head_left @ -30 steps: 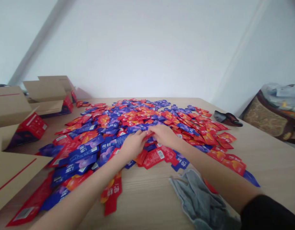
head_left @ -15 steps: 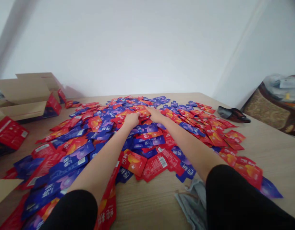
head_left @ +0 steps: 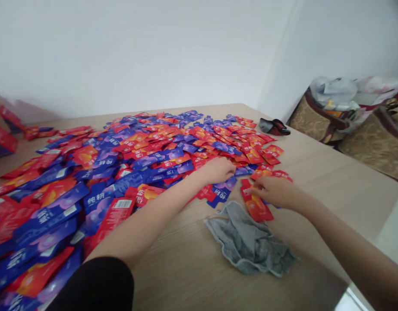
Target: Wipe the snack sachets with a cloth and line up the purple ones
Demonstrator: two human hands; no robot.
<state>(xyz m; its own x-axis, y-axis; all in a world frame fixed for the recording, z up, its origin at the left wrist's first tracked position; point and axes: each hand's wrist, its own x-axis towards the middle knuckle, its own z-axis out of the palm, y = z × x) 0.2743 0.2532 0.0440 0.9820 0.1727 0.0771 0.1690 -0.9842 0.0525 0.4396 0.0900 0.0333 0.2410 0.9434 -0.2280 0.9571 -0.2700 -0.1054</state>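
My right hand (head_left: 273, 191) pinches the upper edge of a red pouch (head_left: 255, 204) with an orange picture, tilted over the table at the right end of a pile. Curled fingers close my left hand (head_left: 218, 170), which rests low over the pile's near right edge; whatever its fingertips may hold is hidden. Just below it lies a purple pouch (head_left: 223, 188) with white lettering. Many red and blue-purple pouches (head_left: 147, 160) spread in overlapping layers across the table. A crumpled grey cloth (head_left: 247, 239) lies in front of both hands.
The wooden table (head_left: 335, 185) reaches a white wall (head_left: 137, 52). A dark object (head_left: 274, 126), perhaps sunglasses, sits at the far right. Part of a red box (head_left: 3, 139) shows at left. Beyond the table, plastic bags (head_left: 336, 90) lie by patterned chairs (head_left: 375, 140).
The view has turned right. Both hands have come back from the middle of the pile to its near right end. My right hand has taken hold of a red pouch there.
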